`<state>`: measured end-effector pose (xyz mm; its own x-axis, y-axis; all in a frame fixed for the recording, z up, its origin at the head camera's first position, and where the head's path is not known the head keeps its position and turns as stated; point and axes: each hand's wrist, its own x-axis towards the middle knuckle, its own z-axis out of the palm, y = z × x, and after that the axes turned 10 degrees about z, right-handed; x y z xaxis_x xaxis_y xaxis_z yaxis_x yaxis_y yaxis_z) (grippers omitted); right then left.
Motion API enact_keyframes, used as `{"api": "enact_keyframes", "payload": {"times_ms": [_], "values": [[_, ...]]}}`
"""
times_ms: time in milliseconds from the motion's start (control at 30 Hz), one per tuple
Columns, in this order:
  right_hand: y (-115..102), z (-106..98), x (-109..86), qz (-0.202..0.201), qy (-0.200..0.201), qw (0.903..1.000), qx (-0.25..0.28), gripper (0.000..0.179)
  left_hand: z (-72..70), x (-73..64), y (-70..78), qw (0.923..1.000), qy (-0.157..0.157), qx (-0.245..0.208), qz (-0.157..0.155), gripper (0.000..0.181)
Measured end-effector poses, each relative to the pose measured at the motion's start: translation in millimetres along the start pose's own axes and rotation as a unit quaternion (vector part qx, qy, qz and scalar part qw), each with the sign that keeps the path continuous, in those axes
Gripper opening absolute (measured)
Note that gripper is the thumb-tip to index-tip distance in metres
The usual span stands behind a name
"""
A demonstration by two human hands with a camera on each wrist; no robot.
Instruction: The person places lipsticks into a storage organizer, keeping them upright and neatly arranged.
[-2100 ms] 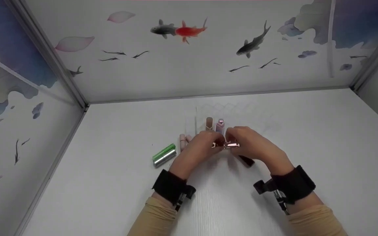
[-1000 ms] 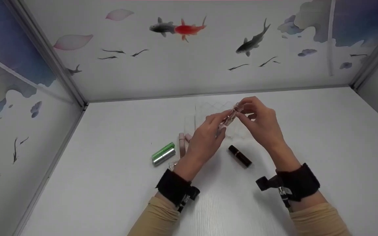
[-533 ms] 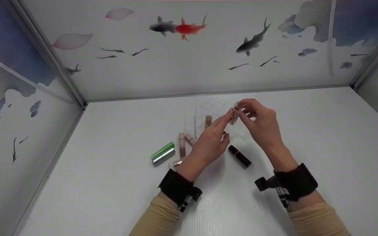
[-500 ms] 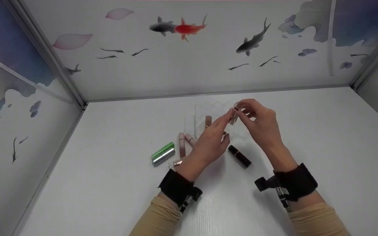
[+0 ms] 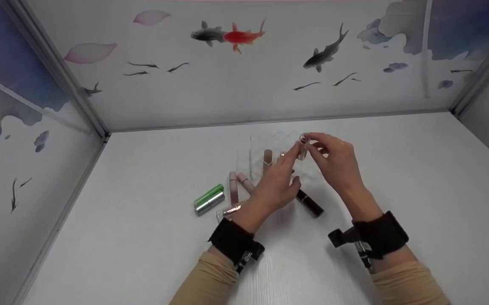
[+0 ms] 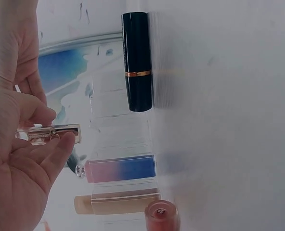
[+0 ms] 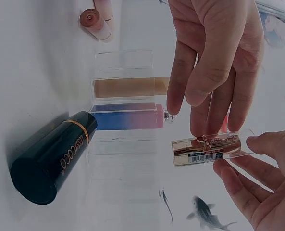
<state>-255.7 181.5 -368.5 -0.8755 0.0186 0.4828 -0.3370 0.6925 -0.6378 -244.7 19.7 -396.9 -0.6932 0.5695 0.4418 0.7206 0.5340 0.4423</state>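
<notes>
My right hand (image 5: 333,159) pinches one end of a clear and rose-gold lipstick tube (image 7: 200,150) between thumb and fingers, above a clear organizer (image 7: 125,154). Fingertips of my left hand (image 5: 276,180) touch the tube's side, fairly straight; its thumb stands away from the tube, as the right wrist view shows. Two tubes occupy organizer slots: a tan one (image 5: 267,157) and a blue-to-pink one (image 7: 128,116) with a round silvery knob. A black lipstick (image 6: 137,62) with a gold band lies in front of the organizer.
Left of the hands lie a green tube (image 5: 209,195), a silver tube (image 5: 210,203) and two pale pink tubes (image 5: 233,186). Another clear, rose-gold tube (image 5: 229,209) lies partly behind the left wrist. Printed panels (image 5: 236,101) enclose the white table at back and sides.
Both hands have risen with the lipstick tube from in front of the organizer to above it. The left thumb has moved off the tube. Lately the hands have shifted only slightly.
</notes>
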Motion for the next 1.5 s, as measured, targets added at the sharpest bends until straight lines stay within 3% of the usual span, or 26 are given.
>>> {"api": "enact_keyframes", "payload": {"times_ms": [167, 467, 1133, 1500], "values": [[3, 1, -0.7, 0.000, -0.022, 0.9998, -0.002, 0.030, 2.5, 0.7, -0.5, 0.9982, -0.041, -0.010, -0.042, 0.081], [5, 2, -1.0, 0.003, -0.039, 0.9991, -0.013, 0.031, 5.1, 0.4, -2.2, 0.9966, -0.060, -0.012, -0.056, 0.083], [13, 5, -1.6, 0.047, -0.066, 0.9966, -0.014, 0.030, 6.0, 0.2, -4.0, 0.9992, -0.031, -0.004, -0.025, 0.075], [13, 6, -0.9, 0.048, -0.070, 0.9959, -0.031, 0.030, 5.2, 0.6, -2.9, 0.9982, -0.042, -0.001, -0.043, 0.076]]}}
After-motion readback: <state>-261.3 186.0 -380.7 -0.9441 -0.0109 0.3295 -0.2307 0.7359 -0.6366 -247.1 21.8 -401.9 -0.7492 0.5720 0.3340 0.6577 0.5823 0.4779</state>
